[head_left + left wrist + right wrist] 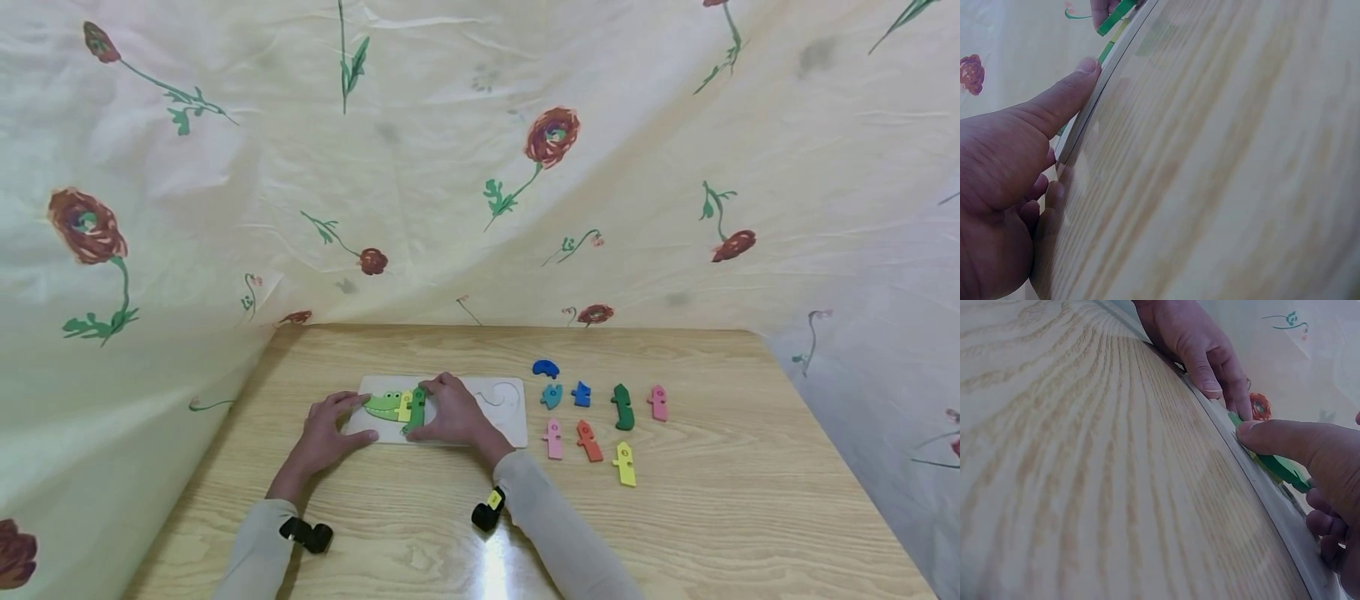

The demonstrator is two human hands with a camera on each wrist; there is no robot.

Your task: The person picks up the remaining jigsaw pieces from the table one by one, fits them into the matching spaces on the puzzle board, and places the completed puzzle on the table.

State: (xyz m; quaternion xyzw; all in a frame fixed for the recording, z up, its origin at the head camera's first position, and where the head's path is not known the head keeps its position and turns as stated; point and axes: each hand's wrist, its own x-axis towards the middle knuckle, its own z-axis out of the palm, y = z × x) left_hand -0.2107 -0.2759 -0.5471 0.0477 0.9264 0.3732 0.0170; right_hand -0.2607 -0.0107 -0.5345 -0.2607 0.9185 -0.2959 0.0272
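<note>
Our right hand [452, 414] pinches a green piece [417, 408] over the white board [513, 423].
Our left hand [327, 429], spread wide, touches its left end by a crocodile head [384, 408]; more coloured pieces [589, 441] lie to the right on the worktop [720, 500].

Smooth board [516, 427], glossy wooden table [750, 500]

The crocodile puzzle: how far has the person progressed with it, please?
The crocodile head and a yellow piece look placed on the board. The right hand holds a green piece; the left hand touches the board. Eight loose pieces remain, right of the board.
</note>
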